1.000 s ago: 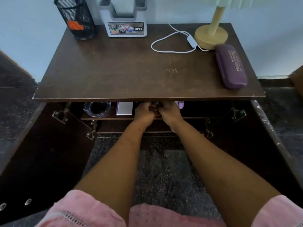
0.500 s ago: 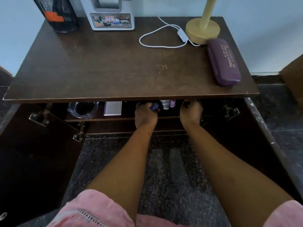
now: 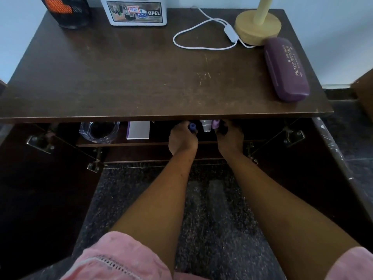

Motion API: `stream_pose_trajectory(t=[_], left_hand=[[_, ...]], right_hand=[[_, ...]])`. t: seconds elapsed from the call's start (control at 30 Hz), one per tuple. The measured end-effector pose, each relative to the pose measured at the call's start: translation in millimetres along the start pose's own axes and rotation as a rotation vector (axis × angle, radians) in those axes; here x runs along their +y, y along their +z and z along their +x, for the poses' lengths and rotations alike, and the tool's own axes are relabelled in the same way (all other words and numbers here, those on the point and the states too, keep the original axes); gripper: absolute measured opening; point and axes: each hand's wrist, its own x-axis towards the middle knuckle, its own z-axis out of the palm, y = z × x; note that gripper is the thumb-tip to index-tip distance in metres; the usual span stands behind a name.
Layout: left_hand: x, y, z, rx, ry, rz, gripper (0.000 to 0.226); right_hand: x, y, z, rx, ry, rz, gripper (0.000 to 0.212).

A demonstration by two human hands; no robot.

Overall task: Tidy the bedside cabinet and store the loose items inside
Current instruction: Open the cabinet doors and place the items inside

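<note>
Curled round a blue-capped bottle [image 3: 191,126], the person's left hand [image 3: 182,139] grips it on the upper shelf [image 3: 141,144] inside the open bedside cabinet [image 3: 141,77], right under the lip of the top. The right hand [image 3: 230,136] sits just beside a purple-capped bottle [image 3: 215,124] and a white one [image 3: 206,127], fingertips tucked into shadow, so I cannot tell whether it pinches anything or merely touches. These little bottles look light and stiff, probably glass or hard plastic (smooth sides, so likely a bit slippery), and narrow enough to tip if nudged. I'd take each low round the body rather than by the cap, and set it down upright. Further left on the same shelf stand a clear glass bowl [image 3: 99,131] and a small white box [image 3: 139,130]. Up on top a purple spectacle case [image 3: 286,69] lies beside the lamp base [image 3: 257,27], seemingly yet to be stored; it looks rigid and easy to hold across its middle.
</note>
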Motion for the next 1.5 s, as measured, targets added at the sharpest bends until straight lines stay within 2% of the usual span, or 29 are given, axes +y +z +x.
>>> stream_pose_trajectory(t=[0.27, 0.47, 0.83, 1.07, 1.27, 1.33, 1.43, 1.5], left_hand=[[3.2, 1.3, 0.5, 0.009, -0.017, -0.049, 0.023], [4.6, 1.2, -0.4, 0.023, -0.004, -0.044, 0.024], [4.3, 1.8, 0.6, 0.062, -0.022, -0.032, 0.027], [1.8, 2.7, 3.5, 0.06, -0.01, -0.024, 0.026], [1.7, -8.2, -4.3, 0.027, 0.035, -0.01, 0.027], [3.1, -14.7, -10.0, -0.029, 0.011, -0.034, 0.036], [7.7, -26.0, -24.3, -0.13, -0.063, -0.028, 0.058], [10.6, -34.7, -37.9, -0.211, -0.125, 0.015, 0.061]], right_hand=[[-5.4, 7.5, 1.0, -0.013, 0.05, -0.059, 0.031], [-9.9, 11.4, 0.4, -0.033, 0.044, -0.03, 0.031], [-13.6, 22.2, 6.0, -0.058, 0.042, 0.108, 0.016], [-10.8, 25.3, 6.9, -0.05, 0.039, 0.097, 0.013], [-13.2, 11.1, 5.6, -0.071, 0.08, 0.086, 0.025], [-14.2, 0.3, -0.4, -0.088, 0.048, 0.05, 0.034], [-22.0, -22.5, -11.7, -0.187, 0.059, -0.1, 0.06], [-29.3, -39.6, -20.9, -0.289, 0.06, -0.206, 0.057]])
